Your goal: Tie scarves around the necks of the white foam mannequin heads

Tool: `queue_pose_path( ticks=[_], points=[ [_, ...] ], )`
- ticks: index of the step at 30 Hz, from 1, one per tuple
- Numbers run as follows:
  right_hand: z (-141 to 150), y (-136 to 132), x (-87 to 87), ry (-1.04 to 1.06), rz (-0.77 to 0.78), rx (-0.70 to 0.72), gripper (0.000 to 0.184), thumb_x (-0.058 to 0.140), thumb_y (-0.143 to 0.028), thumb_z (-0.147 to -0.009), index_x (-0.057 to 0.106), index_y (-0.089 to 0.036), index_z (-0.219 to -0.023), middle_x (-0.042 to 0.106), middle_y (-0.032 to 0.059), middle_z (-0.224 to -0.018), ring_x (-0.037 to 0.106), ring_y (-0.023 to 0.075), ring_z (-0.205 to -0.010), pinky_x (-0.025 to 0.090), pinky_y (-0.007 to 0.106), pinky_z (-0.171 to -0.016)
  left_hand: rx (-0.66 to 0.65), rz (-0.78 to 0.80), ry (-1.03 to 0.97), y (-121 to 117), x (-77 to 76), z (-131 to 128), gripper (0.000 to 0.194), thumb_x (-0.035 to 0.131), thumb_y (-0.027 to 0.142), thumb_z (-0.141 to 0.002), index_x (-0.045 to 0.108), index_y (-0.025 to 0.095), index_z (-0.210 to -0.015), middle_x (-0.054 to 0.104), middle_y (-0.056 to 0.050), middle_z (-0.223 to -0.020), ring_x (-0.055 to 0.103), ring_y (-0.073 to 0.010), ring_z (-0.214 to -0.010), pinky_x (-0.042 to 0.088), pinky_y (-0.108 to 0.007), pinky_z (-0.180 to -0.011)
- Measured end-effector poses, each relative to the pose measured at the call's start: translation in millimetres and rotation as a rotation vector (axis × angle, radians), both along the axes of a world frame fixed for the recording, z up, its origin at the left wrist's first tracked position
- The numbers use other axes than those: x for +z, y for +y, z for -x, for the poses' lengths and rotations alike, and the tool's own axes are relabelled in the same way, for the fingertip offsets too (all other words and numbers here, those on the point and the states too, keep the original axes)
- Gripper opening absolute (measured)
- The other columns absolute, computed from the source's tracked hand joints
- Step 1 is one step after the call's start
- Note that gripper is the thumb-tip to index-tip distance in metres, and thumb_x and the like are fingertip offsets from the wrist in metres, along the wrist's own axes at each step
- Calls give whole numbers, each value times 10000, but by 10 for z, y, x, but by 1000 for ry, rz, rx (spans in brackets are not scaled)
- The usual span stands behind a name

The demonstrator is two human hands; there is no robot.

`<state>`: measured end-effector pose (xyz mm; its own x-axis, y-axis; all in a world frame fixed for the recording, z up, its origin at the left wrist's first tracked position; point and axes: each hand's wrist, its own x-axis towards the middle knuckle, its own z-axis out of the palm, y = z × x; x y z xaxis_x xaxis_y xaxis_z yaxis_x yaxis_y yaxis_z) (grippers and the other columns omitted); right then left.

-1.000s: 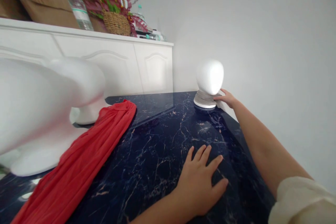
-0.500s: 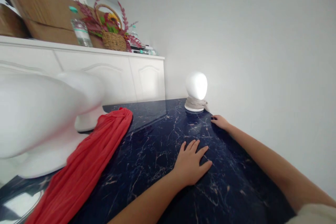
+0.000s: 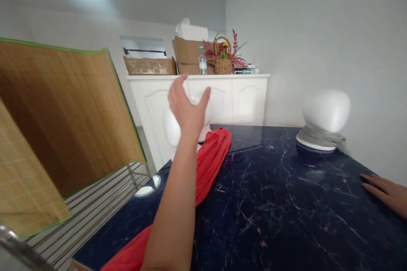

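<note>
Left hand (image 3: pixel 187 108) is raised off the worktop (image 3: pixel 270 203), fingers spread and released, grasping nothing; it sits right in front of a white foam mannequin head (image 3: pixel 173 129), which shows only past the heel of the palm and between the thumb and the other fingers. Can't tell if the fingers touch it yet. Right hand (image 3: pixel 386 192) lies flat on the worktop at the right frame edge, fingers loose and extended, holding nothing. Red scarf (image 3: pixel 211 159) lies below the left fingers, bunched against the base of the head and trailing back under the forearm toward the camera. To grip that head well, my read: wrap the fingers round its widest part or the neck, not the crown, since foam is light and tips easily, and lift it clear of the scarf so the fabric doesn't drag along. Second mannequin head (image 3: pixel 326 112) with a grey scarf (image 3: pixel 321 137) wound round its neck stands well beyond the right fingers, near the wall. Left of the left fingers: bamboo mats (image 3: pixel 63 114) propped on a wire rack (image 3: pixel 95 207), close enough to clip with the elbow on a wide swing. Far behind the left fingers: white cabinet (image 3: pixel 222 97) carrying a flower basket (image 3: pixel 224 57), water bottle (image 3: pixel 202 60), cardboard boxes (image 3: pixel 186 53). None of that is in the way.
</note>
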<state>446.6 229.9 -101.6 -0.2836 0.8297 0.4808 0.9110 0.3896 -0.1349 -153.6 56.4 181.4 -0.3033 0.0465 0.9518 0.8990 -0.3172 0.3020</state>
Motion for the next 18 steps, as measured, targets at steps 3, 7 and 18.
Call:
queue_pose_path(
  ticks=[3,7,18],
  points=[
    [-15,-18,21,10,99,14,783,290,-723,-757,598,-192,-1243,494,231,-1319,501,319,-1200,367,447,-1012,103,9,-226,-89,-204,734,722,602,461,-794,270,221,-1388,331,-102,-1459,269,-229,-1380,192,-403,-1156],
    [102,-137,168,55,168,-79,759,343,-688,-760,584,-167,-1256,507,216,-1314,512,327,-1186,344,432,-1033,44,211,-369,-95,-522,1111,941,661,540,-705,179,220,-1447,224,-120,-1514,191,-254,-1414,188,-402,-1162],
    [274,-319,357,99,197,-107,628,417,-602,-757,603,-203,-1204,544,183,-1287,520,317,-1185,321,423,-1063,342,588,-343,67,-604,724,1206,819,530,-499,108,350,-1457,229,-163,-1478,326,-425,-1313,351,-581,-1024]
  ],
)
